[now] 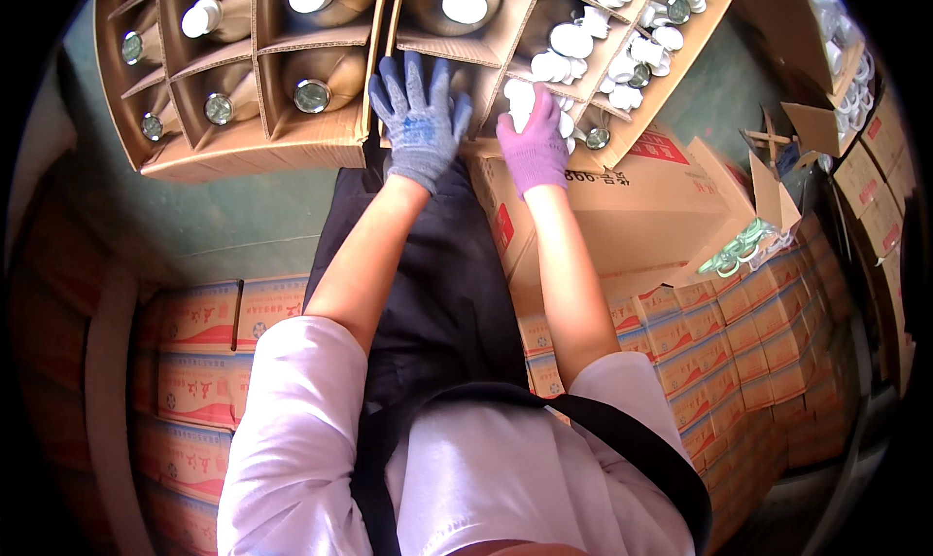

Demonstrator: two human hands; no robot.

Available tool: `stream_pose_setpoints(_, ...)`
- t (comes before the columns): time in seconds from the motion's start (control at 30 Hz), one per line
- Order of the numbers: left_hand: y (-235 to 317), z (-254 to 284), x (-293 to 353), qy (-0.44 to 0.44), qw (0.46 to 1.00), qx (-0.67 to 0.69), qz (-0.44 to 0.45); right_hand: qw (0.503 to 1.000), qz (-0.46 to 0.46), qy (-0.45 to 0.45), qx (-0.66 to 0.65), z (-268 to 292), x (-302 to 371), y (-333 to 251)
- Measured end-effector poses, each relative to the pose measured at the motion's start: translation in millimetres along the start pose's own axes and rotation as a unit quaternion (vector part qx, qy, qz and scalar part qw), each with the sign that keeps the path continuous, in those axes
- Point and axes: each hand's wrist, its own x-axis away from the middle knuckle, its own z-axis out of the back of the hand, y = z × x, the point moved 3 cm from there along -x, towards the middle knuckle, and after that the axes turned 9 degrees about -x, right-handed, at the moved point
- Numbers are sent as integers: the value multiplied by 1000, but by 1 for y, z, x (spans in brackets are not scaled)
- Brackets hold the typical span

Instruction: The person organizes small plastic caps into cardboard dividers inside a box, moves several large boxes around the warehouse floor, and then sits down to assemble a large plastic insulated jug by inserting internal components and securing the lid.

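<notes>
My left hand (418,119), in a grey-blue glove, lies over a compartment at the near edge of the divided cardboard box (486,49). Its fingers are spread and nothing shows in them. To its right, my right hand (535,148), in a purple glove, reaches into a neighbouring compartment filled with small white plastic parts (570,41). Thumb and fingers close around a white plastic part (520,97); its exact kind is unclear. A bottle with a white round top (465,5) stands in the cell ahead of my left hand.
Left of this box, another divided carton (214,157) holds bottles with white caps (202,17) or bare shiny mouths (312,96). A large brown carton (622,216) stands below my right forearm. Green handle-like parts (739,248) show beside it. Stacked printed cartons (194,391) line both sides.
</notes>
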Motion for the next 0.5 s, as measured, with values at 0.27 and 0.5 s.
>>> stream_pose_setpoints(0.27,26,40,21,-61,971,208,-103,883,-221,-88,-404,17,8,18)
stream_pose_setpoints(0.5,25,2,-2,-48,989,72,-120,972,-116,-188,-80,-3,-22,10)
